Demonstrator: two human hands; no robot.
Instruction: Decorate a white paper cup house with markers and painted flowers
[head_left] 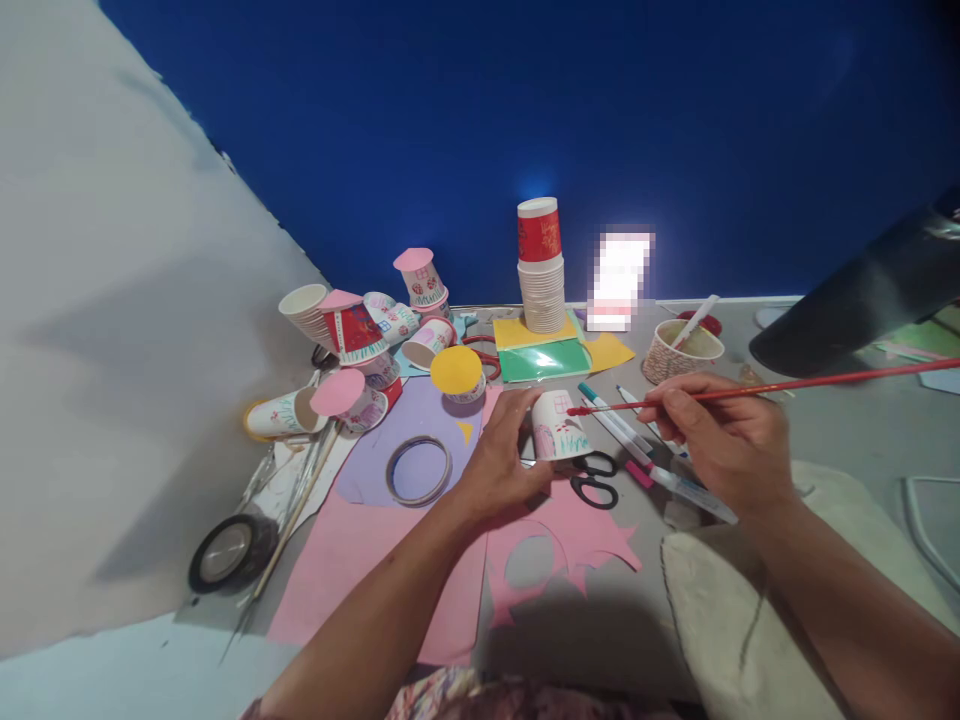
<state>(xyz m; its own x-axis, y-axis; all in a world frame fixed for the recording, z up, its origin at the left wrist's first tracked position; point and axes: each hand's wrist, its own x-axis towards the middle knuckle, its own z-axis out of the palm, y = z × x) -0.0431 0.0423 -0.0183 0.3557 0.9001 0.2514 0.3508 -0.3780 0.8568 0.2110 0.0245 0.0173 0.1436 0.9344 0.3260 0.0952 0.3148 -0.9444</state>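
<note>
The left hand has its grip closed around a small white paper cup, tipped on its side with a pink window and green grass drawn on it, held just above the bench near the middle of the scene. The right hand pinches a long red paintbrush, its grip narrow on the handle; the brush tip touches the cup's wall at the right.

Just under the cup lie black-handled scissors, and to their right several marker pens run slantwise beneath the right hand. Pink paper with cut-out shapes spreads on the near side, a lilac sheet beyond it carrying a roll of clear tape. A cup topped with a yellow disc stands just left of the left hand.

Far left sits a heap of decorated cups, some lying down, some capped with pink discs. A darker tape roll lies near left. At the far middle a stack of paper cups stands on yellow and green card sheets. Far right of these, a patterned cup holds a white stick; what else is in it cannot be told.
</note>
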